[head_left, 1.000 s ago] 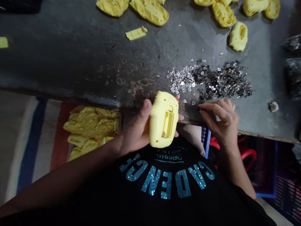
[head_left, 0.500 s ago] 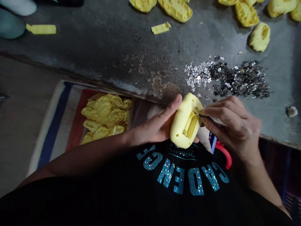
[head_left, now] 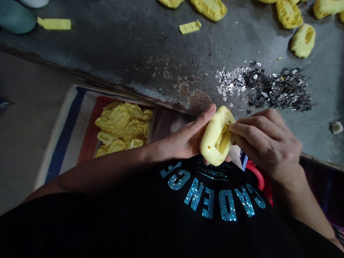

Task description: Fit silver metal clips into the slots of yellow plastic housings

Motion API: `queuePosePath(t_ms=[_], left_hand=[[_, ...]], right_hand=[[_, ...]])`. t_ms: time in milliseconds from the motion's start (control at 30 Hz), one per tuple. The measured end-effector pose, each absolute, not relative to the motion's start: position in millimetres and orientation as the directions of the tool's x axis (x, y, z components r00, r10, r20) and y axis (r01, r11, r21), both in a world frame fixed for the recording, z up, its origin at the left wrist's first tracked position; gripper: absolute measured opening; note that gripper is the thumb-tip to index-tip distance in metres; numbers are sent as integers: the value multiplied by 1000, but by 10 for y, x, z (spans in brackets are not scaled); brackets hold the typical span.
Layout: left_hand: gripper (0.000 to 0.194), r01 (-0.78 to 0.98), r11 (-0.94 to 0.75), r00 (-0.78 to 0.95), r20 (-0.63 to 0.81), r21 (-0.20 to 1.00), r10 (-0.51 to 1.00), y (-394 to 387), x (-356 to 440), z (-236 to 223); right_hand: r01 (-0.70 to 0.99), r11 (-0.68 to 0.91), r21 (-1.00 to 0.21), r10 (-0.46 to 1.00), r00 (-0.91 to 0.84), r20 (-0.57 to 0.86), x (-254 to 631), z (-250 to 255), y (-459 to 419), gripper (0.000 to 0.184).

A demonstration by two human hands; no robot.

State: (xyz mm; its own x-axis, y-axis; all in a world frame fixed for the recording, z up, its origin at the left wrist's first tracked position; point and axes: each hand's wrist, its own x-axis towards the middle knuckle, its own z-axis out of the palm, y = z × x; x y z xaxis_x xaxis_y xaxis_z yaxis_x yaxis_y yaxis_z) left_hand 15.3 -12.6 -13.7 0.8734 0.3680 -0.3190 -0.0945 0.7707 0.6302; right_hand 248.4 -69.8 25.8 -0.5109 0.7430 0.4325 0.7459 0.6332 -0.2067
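My left hand (head_left: 185, 141) is wrapped round a yellow plastic casing (head_left: 210, 145), thumb along its upper left side. The casing is tilted in front of my chest, its long battery compartment facing up and small round holes in its face. My right hand (head_left: 271, 143) pinches at the compartment's upper right end, fingertips touching the casing. Whatever lies between those fingertips is hidden. Just beyond the hands, a heap of small metal contact pieces (head_left: 282, 89) lies on the worn grey tabletop (head_left: 113, 43), shiny at its left and darker at its right.
More yellow casings (head_left: 303, 40) lie along the table's far side. Two flat yellow strips, one (head_left: 190, 27) near the middle and one (head_left: 57, 24) at left, rest there too. Below the table edge, a box holds many yellow shells (head_left: 120, 122) beside a striped sheet (head_left: 87, 123).
The view has shifted slightly. The casing has turned a little in my left hand, and my right fingertips now reach further over its compartment, covering the small dark bit seen between them before.
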Motion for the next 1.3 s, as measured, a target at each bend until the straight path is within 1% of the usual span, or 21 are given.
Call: queuePosePath(t_ms=[100,200,333,467,533,633,700,833,1000,1067,1133,1200,1300], left_hand=[[96,-92,774,885,-305,627,352,-118,174,-183],[98,-88,783,888,-307,616,342,-111,183,-206],[94,-95,799,895,-300,594,330,-107,190,-239],[99,-93,817,895,-311,569,319,-105,203,-277],[102,-76,817,894,-323,572,310,-100,205,-286],[102,-70,814,906,-305,577,294,-89,204,-298],[101,-85,815,908,-293,573,300,-84,207,-306],[100,-109,813,898,-294,573,328,-98,218,-291],[100,-130,775,895,-263,619,361,-139,199,-194],[95,-115,777,903,-260,619,341,-142,188,-173],[94,-87,799,912,-275,595,304,-135,187,-185],[94,-72,821,911,-297,567,286,-122,198,-224],[95,-81,827,909,-298,557,291,-117,214,-271]], right_hand=[[748,629,-211,750,-512,420,2485,244,-714,34],[743,624,-241,756,-495,428,2491,222,-723,39],[739,606,-294,771,-454,446,2480,196,-725,44],[729,587,-353,788,-412,458,2454,183,-741,42],[724,573,-383,794,-376,478,2452,170,-761,40],[735,542,-409,805,-313,504,2466,136,-803,38],[759,525,-384,808,-304,504,2473,110,-836,38],[791,539,-290,785,-346,514,2450,63,-900,37],[823,536,-191,738,-346,580,2417,-1,-950,37],[827,538,-164,719,-349,601,2430,-34,-952,40],[818,558,-144,701,-372,608,2454,-64,-948,41],[811,565,-151,698,-372,612,2476,-83,-943,41],[793,563,-231,705,-316,634,2484,-92,-941,41]])
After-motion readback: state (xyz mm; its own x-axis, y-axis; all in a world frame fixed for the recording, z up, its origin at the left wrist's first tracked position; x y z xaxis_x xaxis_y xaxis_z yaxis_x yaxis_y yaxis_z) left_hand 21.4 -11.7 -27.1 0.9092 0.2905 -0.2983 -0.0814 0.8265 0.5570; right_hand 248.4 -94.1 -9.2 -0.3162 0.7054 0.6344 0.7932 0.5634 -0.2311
